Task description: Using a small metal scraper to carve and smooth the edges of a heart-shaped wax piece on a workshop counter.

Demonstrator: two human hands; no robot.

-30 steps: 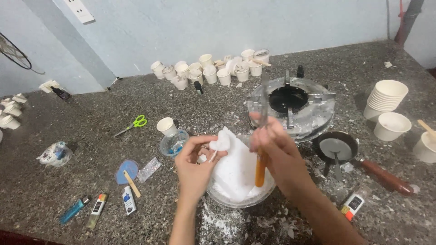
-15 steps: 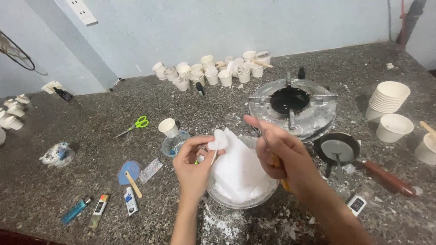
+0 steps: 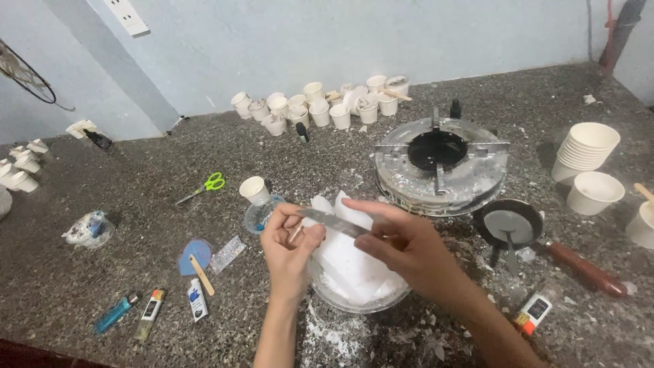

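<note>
Near the front edge of the speckled stone counter [image 3: 102,272] stands a clear bowl [image 3: 361,296] full of white wax-like chunks [image 3: 351,262]. Above it the left hand [image 3: 291,249] is curled, and its fingertips are pinched on something small and thin; what it is I cannot tell. The right hand [image 3: 402,245] comes from the right and its fingers are closed around a knife [image 3: 334,222], whose grey blade lies almost flat and reaches to the left fingers.

To the left, near the front edge, lie two lighters [image 3: 133,313] and a small tube [image 3: 197,300]. Just behind the bowl stands a paper cup [image 3: 255,190], with green scissors [image 3: 204,186] further left. To the right are a small dark pan [image 3: 514,225] and, behind it, a foil-wrapped gas burner [image 3: 441,163]. A stack of white cups [image 3: 586,150] is at the right edge, and many small cups [image 3: 320,105] stand along the back edge by the wall.
</note>
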